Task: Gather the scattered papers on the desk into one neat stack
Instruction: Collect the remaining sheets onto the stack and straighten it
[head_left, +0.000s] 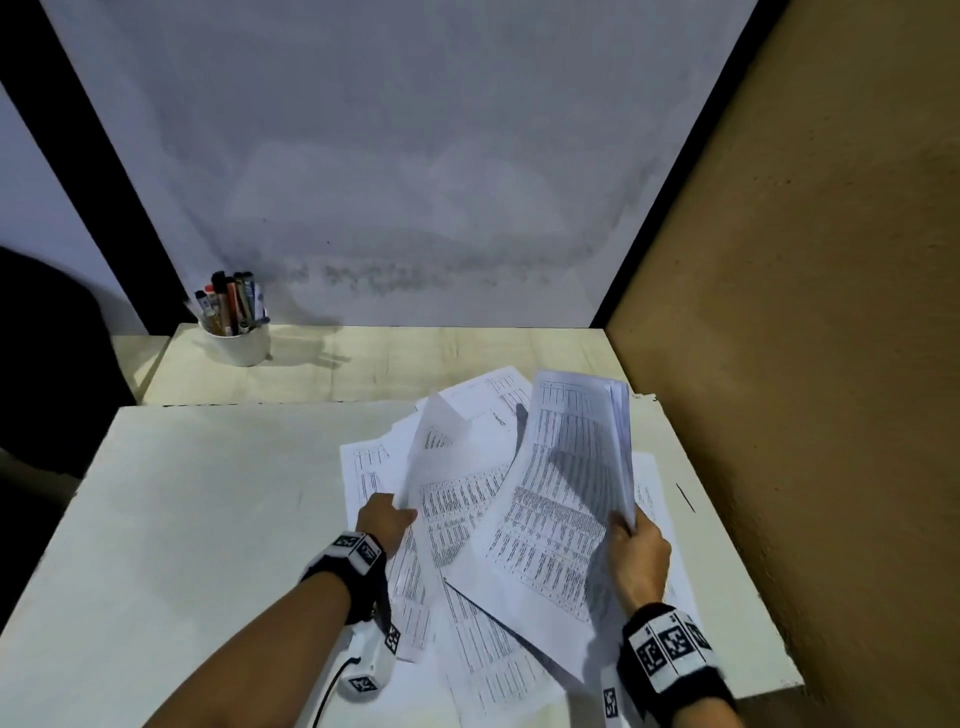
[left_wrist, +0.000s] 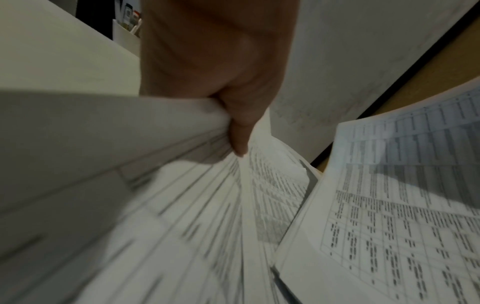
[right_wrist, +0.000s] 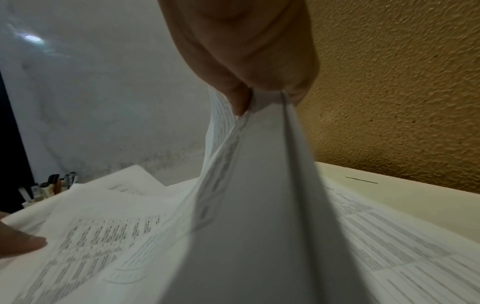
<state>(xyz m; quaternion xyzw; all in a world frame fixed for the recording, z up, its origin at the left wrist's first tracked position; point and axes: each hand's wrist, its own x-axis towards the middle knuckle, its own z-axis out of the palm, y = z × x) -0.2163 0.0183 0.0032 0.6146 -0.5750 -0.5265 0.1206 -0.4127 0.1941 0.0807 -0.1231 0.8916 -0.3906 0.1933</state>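
The print on the papers (head_left: 467, 649) is blurred, and the lower sheets on the desk (head_left: 208, 493) are partly covered. A bundle (head_left: 571, 493) is pinched at its near edge by the right hand (head_left: 636, 556), its long axis pointing away toward the wall. One lifted sheet (head_left: 447, 483) is gripped between thumb and curled fingers of the left hand (head_left: 382, 522).

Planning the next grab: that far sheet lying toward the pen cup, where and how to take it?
Judging from the head view, take the far sheet by its far corner, coming from the pen cup side. That corner lies bare on the desk; its near part is tucked under the lifted sheet in the left hand.
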